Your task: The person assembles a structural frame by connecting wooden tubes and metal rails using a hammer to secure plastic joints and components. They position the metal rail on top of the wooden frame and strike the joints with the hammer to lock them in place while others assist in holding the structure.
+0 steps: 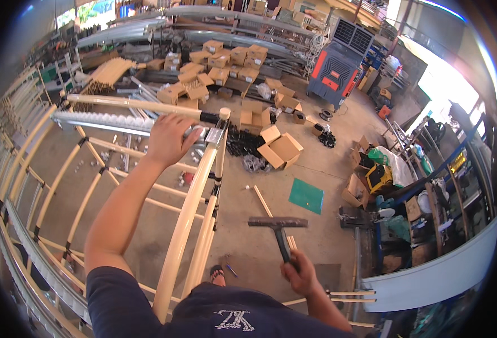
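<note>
A cream tube rack (pixel 186 225) with black joints stands at my left. Along its top far bar lies a silver roller track (pixel 107 119) with white wheels. My left hand (pixel 170 141) is closed round the track's right end, close to a silver metal bracket (pixel 214 136) at the rack's corner. A black joint (pixel 209 116) and a cream tube end cap (pixel 224 112) sit just beyond it. On the right, apart from the rack, my right hand (pixel 300 274) grips the dark handle of a hammer (pixel 276 222), its worn head raised in front of me.
Opened cardboard boxes (pixel 282 147) and a pile of black joints (pixel 244 141) lie beyond the rack. A green mat (pixel 306 195) is on the floor. A large grey-and-red air cooler (pixel 336 73) stands farther back. Cluttered shelving (pixel 429 208) lines the right side.
</note>
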`<state>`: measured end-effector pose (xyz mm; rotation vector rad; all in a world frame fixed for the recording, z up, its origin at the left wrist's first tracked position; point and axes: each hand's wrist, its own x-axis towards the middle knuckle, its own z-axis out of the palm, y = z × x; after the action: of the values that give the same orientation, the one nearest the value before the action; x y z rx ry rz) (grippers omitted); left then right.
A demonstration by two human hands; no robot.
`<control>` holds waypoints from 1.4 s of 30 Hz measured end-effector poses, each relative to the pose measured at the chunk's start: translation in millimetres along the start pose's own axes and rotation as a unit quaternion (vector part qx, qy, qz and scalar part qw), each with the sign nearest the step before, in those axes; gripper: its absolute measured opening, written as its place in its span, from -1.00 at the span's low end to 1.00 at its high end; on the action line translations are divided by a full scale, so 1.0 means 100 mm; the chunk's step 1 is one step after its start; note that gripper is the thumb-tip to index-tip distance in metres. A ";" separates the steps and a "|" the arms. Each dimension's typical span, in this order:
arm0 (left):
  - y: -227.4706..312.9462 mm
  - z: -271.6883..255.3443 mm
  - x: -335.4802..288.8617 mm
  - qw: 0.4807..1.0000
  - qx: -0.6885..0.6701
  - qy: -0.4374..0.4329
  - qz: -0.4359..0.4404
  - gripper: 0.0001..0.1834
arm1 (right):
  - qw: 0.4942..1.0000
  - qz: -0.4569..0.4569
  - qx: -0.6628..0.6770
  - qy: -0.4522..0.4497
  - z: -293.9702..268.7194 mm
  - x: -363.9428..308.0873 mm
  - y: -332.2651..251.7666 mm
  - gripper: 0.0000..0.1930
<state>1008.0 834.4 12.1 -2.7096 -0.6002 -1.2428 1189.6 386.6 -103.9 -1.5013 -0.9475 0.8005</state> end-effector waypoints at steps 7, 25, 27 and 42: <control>0.18 0.20 -0.17 0.980 -0.029 0.171 -0.097 -0.77 | 0.932 -0.230 -0.280 -0.023 0.21 1.52 -1.60 -0.64; 0.13 0.37 -0.11 0.971 0.001 0.209 -0.112 -0.80 | 0.849 -0.315 -0.423 -0.023 -0.03 2.44 -1.61 -0.56; 0.14 0.38 -0.15 0.971 0.004 0.212 -0.114 -0.80 | 0.839 -0.317 -0.441 -0.018 -0.02 2.47 -1.61 -0.57; 0.16 0.35 -0.13 0.973 -0.002 0.200 -0.117 -0.78 | 0.968 -0.215 -0.098 -0.084 -0.38 2.59 -2.07 -0.58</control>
<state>1031.7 824.5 -19.9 -2.3337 -0.8740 -1.7815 1311.9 610.5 111.3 -1.3350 -1.4552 0.5318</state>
